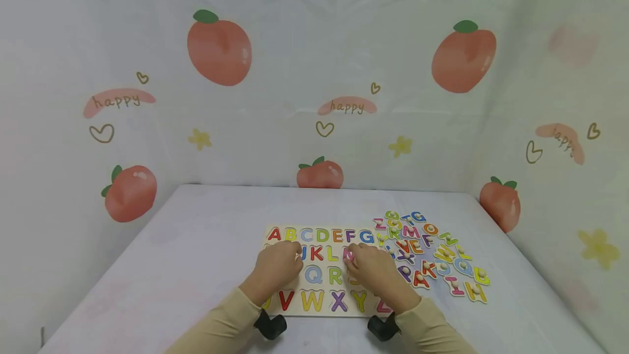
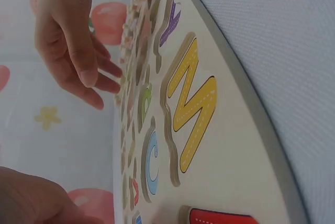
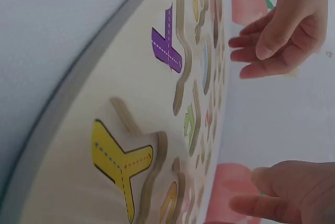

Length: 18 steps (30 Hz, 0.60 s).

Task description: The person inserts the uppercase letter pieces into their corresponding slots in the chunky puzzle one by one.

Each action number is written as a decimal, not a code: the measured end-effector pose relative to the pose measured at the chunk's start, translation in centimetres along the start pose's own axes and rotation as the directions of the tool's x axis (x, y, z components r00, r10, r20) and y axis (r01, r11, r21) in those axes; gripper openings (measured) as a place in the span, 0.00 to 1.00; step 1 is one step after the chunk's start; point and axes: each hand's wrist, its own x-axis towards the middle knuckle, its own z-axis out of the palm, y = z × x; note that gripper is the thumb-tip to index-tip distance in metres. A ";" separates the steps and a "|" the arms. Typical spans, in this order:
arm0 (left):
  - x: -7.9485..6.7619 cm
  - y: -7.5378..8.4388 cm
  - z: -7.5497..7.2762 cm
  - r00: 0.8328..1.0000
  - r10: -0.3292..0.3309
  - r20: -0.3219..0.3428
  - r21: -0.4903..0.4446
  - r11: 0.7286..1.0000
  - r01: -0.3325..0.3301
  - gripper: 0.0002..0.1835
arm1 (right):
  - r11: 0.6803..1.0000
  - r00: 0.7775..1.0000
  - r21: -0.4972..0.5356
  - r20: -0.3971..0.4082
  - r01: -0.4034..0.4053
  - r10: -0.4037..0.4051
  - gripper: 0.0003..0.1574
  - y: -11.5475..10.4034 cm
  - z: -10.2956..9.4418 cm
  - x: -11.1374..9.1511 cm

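Note:
A pale wooden alphabet puzzle board [image 1: 325, 287] with coloured letter recesses lies below both hands. My left hand [image 1: 277, 264] hovers over its left half, fingers loosely bent, covering letters near the J. Over the right half is my right hand [image 1: 368, 266], partly hiding letters around N and S. Neither hand holds a piece. In the left wrist view, the right hand [image 2: 73, 46] hangs with relaxed, spread fingers beyond the yellow W [image 2: 198, 127]. The right wrist view shows the left hand [image 3: 290, 33] likewise relaxed, and the yellow Y [image 3: 123, 169] recess close by.
Loose letter pieces with small knobs lie scattered to the right of the board, including a red K [image 1: 428, 269], a red A [image 1: 421, 279] and a yellow H [image 1: 475, 291]. Some sit against the board's right edge. A printed cloth wall [image 1: 265, 141] stands behind the white table [image 1: 196, 245].

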 end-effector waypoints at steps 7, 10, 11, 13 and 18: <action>0.1 -0.7 -0.3 0.997 -0.029 0.073 -0.115 0.993 0.037 0.12 | 0.992 0.999 0.117 0.017 -0.050 0.048 0.16 0.4 -0.5 0.3; -0.1 -1.1 -0.8 0.997 -0.030 0.073 -0.153 0.987 0.041 0.11 | 0.986 0.999 0.159 -0.004 -0.047 0.048 0.15 0.7 -0.8 0.1; -0.1 -1.3 -1.0 0.997 -0.030 0.066 -0.163 0.986 0.041 0.11 | 0.984 0.999 0.171 -0.011 -0.046 0.049 0.15 0.9 -0.9 0.1; -0.2 -1.6 -1.4 0.998 -0.041 0.057 -0.189 0.981 0.051 0.11 | 0.980 0.998 0.193 -0.021 -0.046 0.051 0.15 1.3 -1.0 0.1; -0.2 -3.0 -2.0 0.995 -0.080 0.062 -0.240 0.966 0.093 0.11 | 0.965 0.996 0.254 -0.033 -0.069 0.080 0.16 2.5 -1.2 0.1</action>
